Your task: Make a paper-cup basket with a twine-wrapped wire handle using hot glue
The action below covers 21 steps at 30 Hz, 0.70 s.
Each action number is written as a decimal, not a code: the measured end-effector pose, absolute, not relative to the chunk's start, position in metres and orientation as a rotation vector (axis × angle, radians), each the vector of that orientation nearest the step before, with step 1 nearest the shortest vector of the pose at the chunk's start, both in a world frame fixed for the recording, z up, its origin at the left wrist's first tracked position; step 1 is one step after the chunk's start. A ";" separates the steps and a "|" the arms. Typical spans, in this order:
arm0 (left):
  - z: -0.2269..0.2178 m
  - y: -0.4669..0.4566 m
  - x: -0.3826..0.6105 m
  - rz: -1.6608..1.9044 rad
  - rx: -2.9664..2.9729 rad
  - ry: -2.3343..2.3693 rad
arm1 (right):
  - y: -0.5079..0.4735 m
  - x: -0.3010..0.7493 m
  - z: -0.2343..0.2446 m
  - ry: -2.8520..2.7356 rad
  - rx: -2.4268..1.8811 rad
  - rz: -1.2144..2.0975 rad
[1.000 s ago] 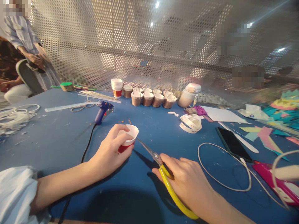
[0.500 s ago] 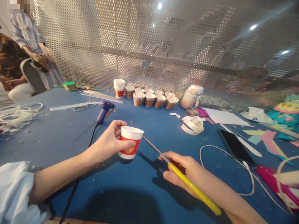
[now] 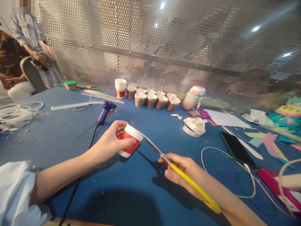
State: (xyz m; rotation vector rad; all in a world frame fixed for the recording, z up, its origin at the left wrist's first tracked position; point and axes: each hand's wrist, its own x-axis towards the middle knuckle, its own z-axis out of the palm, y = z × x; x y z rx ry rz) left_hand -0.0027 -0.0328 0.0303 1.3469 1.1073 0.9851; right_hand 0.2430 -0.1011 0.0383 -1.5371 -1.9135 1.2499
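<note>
My left hand [image 3: 110,142] is wrapped round a small red and white paper cup [image 3: 129,144], held tilted above the blue table [image 3: 150,131] with its rim turned to the right. My right hand [image 3: 185,174] grips yellow-handled scissors [image 3: 178,171]. Their blade tips touch the cup's rim. A white sleeve covers my left upper arm at the lower left.
A blue glue gun [image 3: 105,110] and its black cord lie behind my left hand. A stack of cups [image 3: 120,88] and several brown-wrapped cups [image 3: 155,99] line the mesh wall. A phone [image 3: 237,149], white cable loop [image 3: 225,169], paper scraps and a pink object lie right. People are at far left.
My left hand lifted the cup from lying low, then tilted its rim to the right. The scissors rose off the table and their tips met the rim.
</note>
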 end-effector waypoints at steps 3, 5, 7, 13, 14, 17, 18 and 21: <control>0.032 -0.032 -0.003 0.985 1.368 1.118 | -0.101 0.243 0.037 -1.930 -1.517 1.224; 0.032 -0.031 -0.003 0.985 1.397 1.125 | -0.101 0.242 0.039 -1.963 -1.526 1.197; 0.032 -0.030 -0.003 0.990 1.435 1.132 | -0.101 0.241 0.043 -1.997 -1.554 1.162; 0.025 -0.035 -0.004 0.987 1.495 1.147 | -0.103 0.236 0.047 -2.042 -1.612 1.047; 0.024 -0.036 -0.003 0.976 1.484 1.152 | -0.103 0.234 0.047 -2.048 -1.619 1.017; 0.026 -0.039 -0.002 0.950 1.455 1.143 | -0.106 0.231 0.042 -2.067 -1.655 0.864; 0.027 -0.040 -0.002 0.942 1.452 1.136 | -0.106 0.230 0.039 -2.075 -1.661 0.796; 0.031 -0.039 -0.001 0.895 1.438 1.117 | -0.107 0.231 0.033 -2.093 -1.660 0.650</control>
